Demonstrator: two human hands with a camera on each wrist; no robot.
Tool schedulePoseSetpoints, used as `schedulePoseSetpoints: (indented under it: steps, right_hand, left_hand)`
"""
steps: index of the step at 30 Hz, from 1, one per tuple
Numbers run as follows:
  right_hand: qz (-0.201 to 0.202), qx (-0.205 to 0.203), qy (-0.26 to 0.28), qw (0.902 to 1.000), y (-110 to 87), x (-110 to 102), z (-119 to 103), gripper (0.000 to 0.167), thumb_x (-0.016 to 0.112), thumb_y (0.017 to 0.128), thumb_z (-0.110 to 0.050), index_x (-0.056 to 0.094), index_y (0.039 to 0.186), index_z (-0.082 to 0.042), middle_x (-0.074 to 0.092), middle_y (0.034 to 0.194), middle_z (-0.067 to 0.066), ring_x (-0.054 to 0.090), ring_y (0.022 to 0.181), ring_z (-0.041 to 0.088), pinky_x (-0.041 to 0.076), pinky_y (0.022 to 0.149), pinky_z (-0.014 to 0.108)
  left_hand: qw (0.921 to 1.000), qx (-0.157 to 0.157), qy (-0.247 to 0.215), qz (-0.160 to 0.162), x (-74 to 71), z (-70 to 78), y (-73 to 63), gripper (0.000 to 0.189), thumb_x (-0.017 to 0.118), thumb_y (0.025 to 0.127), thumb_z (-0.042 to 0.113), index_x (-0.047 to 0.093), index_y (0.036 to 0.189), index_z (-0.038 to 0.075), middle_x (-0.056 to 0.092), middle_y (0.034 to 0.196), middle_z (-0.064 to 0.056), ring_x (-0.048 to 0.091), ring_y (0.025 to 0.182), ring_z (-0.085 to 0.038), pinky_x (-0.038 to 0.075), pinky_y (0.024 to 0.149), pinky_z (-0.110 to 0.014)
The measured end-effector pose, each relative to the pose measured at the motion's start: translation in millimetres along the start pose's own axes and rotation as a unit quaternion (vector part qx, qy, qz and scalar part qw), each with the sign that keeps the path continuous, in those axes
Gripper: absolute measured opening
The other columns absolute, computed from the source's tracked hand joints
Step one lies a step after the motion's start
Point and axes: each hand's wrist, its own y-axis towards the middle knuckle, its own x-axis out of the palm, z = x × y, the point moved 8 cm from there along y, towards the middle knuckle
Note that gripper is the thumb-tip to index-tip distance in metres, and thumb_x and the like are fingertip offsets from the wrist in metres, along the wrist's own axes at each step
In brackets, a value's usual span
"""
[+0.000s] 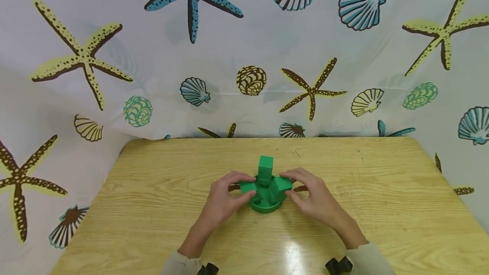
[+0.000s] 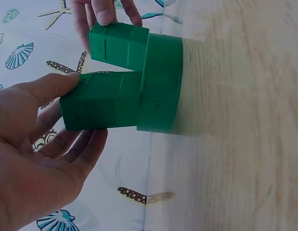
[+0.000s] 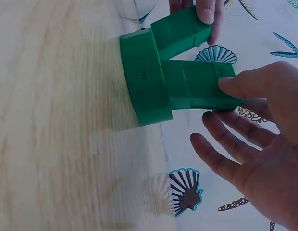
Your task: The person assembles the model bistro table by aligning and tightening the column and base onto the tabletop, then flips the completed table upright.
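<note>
A low round green holder (image 1: pixel 266 209) sits on the table, with three green blocks rising from it. My left hand (image 1: pixel 219 200) pinches the left block (image 1: pixel 248 187) between thumb and fingers near its top. On the other side, my right hand (image 1: pixel 315 196) grips the right block (image 1: pixel 282 184), which tilts outward. The third block (image 1: pixel 265 167) stands upright at the back, touched by neither hand. In the left wrist view the left block (image 2: pixel 101 103) has its lower end inside the holder's wall (image 2: pixel 161 98). The right wrist view shows the right block (image 3: pixel 202 84) likewise seated.
The light wooden table (image 1: pixel 160 224) extends around the holder on every side. A white cloth (image 1: pixel 237 109) printed with starfish and shells hangs behind the table and along both sides. Dark wrist devices (image 1: pixel 338 265) show at the sleeves.
</note>
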Motion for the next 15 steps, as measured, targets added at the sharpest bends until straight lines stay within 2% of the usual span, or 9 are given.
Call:
schedulePoseSetpoints:
  steps: [3, 6, 11, 15]
  right_hand:
    - [0.006, 0.0, 0.012, 0.9999, -0.5, -2.9, -0.1, 0.042, 0.077, 0.09, 0.001, 0.067, 0.13, -0.009, 0.066, 0.123, 0.005, 0.066, 0.111, 0.026, 0.061, 0.085, 0.041]
    - [0.009, 0.001, 0.026, 0.9996, -0.1, -1.5, 0.0, 0.04, 0.08, 0.09, -0.004, 0.068, 0.127, -0.007, 0.066, 0.118, 0.006, 0.069, 0.108, 0.026, 0.06, 0.087, 0.039]
    - [0.006, -0.002, 0.012, 0.9999, 0.3, 2.5, -0.7, 0.048, 0.084, 0.087, -0.012, 0.067, 0.132, -0.007, 0.062, 0.109, 0.003, 0.071, 0.097, 0.022, 0.061, 0.083, 0.035]
    - [-0.006, 0.004, 0.001, 1.0, -0.8, 6.7, 2.1, 0.054, 0.085, 0.085, -0.011, 0.066, 0.135, -0.005, 0.057, 0.108, 0.001, 0.068, 0.098, 0.02, 0.061, 0.083, 0.035]
  left_hand:
    - [1.0, 0.002, -0.001, 0.0, -0.1, -0.1, -0.3, 0.029, 0.083, 0.088, 0.009, 0.077, 0.116, 0.015, 0.07, 0.116, 0.001, 0.066, 0.111, -0.02, 0.057, 0.093, -0.046]
    - [1.0, 0.002, -0.001, 0.004, -1.1, 0.1, -0.7, 0.033, 0.084, 0.087, 0.008, 0.076, 0.119, 0.011, 0.07, 0.117, -0.002, 0.067, 0.109, -0.021, 0.057, 0.093, -0.045]
    - [0.9998, -0.003, 0.002, 0.019, -3.0, -1.2, -1.4, 0.038, 0.085, 0.085, 0.006, 0.073, 0.122, 0.006, 0.07, 0.118, -0.006, 0.07, 0.104, -0.024, 0.059, 0.091, -0.043]
    - [0.9997, -0.002, -0.002, 0.022, -3.3, -1.5, -1.8, 0.037, 0.085, 0.084, 0.005, 0.074, 0.12, 0.005, 0.071, 0.116, -0.006, 0.07, 0.102, -0.024, 0.059, 0.09, -0.043]
